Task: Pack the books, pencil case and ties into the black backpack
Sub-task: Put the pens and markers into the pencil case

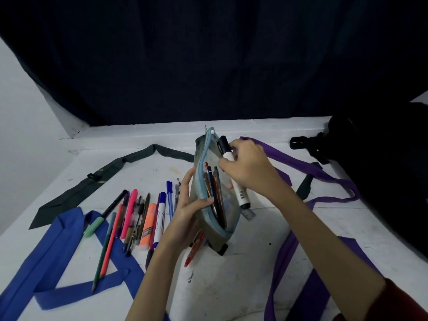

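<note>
Where the white table [243, 286] meets a dark curtain [208, 54], with pale wall off to the curtain's left, I work over a scuffed, marked top. I hold the case [209, 181] above the middle of the table, open mouth facing up.

My left hand [185, 218] grips the case's left edge, thumb curled over the blue zip, fingers behind the near end. My right hand [247, 167] sits at the case's right side, fingers curled round a white marker [234, 172] with a black cap; the marker lies slanted just by the case's clear side, cap near the far end of the zip. Whether it is inside the case or beside it I cannot tell.

The case is grey-green, with a see-through mesh side and a blue zip open along its length. Pens [214, 193] stand packed inside, and a ruler [250, 215] tip shows at its right.

Left of the case lies a row of pens and highlighters [139, 216], partly over a blue tie [46, 251]. A dark green tie [92, 181] stretches farther left and behind. Right of the case trail purple ties [301, 163], and beyond them, at the table's right edge, sits the black backpack [382, 170]. A red pen [193, 251] lies just below the case.
</note>
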